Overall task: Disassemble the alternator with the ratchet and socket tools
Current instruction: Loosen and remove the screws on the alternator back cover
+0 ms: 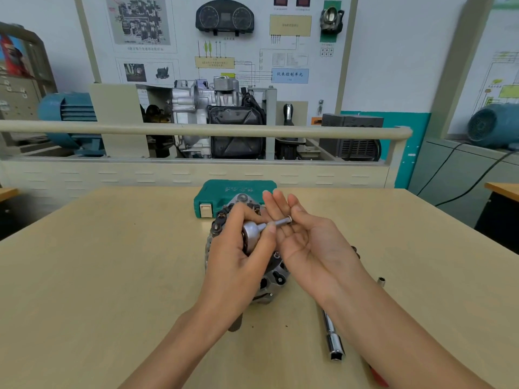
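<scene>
The alternator (pixel 273 279) lies on the beige table (pixel 112 262), mostly hidden beneath my hands. My left hand (pixel 238 256) grips the ratchet head (pixel 251 230) above it, fingers curled round the round chrome head. A slim socket (pixel 282 221) sticks out of the head to the right, its open end over my right palm. My right hand (pixel 303 240) is held flat, palm up, fingers straight, just under the socket's tip.
A green tool case (pixel 224 192) lies shut behind the alternator. A chrome extension bar (pixel 332 336) lies on the table at the near right, partly under my right forearm, with a small socket (pixel 381 281) beyond it. A training engine rig fills the background.
</scene>
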The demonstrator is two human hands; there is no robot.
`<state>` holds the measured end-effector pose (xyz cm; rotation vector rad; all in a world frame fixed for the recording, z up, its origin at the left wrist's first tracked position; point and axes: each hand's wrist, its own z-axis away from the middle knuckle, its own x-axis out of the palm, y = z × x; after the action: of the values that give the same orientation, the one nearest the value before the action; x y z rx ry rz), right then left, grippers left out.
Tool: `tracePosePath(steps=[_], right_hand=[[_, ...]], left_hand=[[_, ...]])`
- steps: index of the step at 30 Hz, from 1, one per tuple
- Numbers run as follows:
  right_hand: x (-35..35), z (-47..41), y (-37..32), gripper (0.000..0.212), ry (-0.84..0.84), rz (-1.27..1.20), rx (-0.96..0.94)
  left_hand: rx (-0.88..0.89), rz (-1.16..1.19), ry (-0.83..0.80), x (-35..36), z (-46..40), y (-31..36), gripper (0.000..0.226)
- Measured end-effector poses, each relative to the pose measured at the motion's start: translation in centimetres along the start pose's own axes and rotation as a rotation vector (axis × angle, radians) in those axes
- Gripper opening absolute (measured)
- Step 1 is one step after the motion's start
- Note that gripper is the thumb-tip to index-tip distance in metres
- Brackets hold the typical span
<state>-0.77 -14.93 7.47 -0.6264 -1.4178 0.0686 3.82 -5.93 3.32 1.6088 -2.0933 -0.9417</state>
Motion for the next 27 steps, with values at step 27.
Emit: tracePosePath(steps=[27], right_hand=[[-0.1,-1.6,-1.7,0.036,-0.245,0.565,0.190]], left_hand=[[-0.616,0.595,-0.123,-1.3,-4.5,1.9,0.022]])
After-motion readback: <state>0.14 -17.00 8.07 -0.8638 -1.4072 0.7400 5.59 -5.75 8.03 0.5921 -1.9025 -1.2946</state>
